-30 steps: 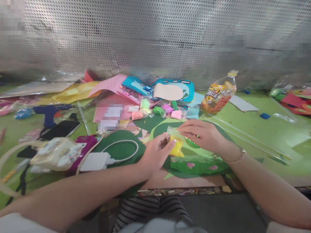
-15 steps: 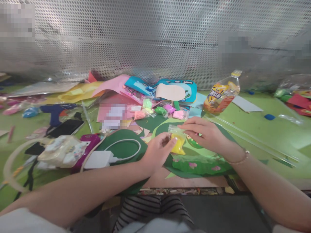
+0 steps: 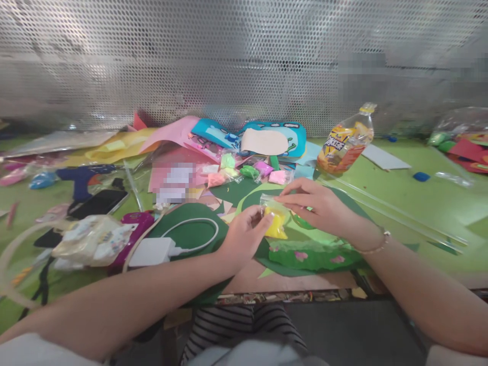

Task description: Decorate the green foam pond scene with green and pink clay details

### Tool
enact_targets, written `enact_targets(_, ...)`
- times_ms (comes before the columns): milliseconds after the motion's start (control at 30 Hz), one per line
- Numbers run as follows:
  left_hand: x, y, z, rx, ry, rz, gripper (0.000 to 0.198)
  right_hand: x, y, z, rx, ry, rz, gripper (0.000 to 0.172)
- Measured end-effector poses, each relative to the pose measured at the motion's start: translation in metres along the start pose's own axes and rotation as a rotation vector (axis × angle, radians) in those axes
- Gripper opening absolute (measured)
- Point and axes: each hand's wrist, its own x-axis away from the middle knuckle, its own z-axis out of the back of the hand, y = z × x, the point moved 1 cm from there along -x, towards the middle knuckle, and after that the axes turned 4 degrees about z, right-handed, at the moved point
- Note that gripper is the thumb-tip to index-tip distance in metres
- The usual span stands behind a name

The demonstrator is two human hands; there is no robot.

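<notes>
A small clear bag of yellow clay is between my two hands. My left hand pinches its left side, thumb over the front. At the bag's top right edge, the fingertips of my right hand are closed on the clear plastic. Below the hands lies a green paper craft piece with pink flowers, on dark green paper. A round green piece is partly hidden under my right hand. Several bags of coloured clay lie just behind.
A drink bottle stands at the back right, near clear sticks. On the left are a glue gun, a phone, a white charger with its cable, and a wrapped pack. A perforated metal panel rises behind.
The whole view has shifted slightly, so things appear a little further left and up. Both hands keep their hold on the yellow clay bag, with hardly any change in the fingers.
</notes>
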Motion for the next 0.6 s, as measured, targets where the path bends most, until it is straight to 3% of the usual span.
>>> enact_targets(267,0.0006,0.0010,0.0013,-0.047,0.010,-0.023,0.025,-0.0008,-0.0006,-0.0013,0.013,0.091,0.027,0.022)
enact_targets(400,0.0022,0.0045,0.0004,-0.057,0.006,-0.034,0.022,-0.0015,-0.0021,-0.0014,-0.007,0.055,-0.007,0.023)
enact_targets(467,0.0033,0.0050,-0.0001,-0.079,0.000,-0.046,0.021,-0.0024,-0.0033,-0.0012,-0.043,0.055,-0.074,0.022)
enact_targets(600,0.0056,0.0020,-0.0004,-0.111,-0.033,-0.105,0.020,-0.0049,-0.0043,-0.0006,-0.227,0.025,-0.349,0.015)
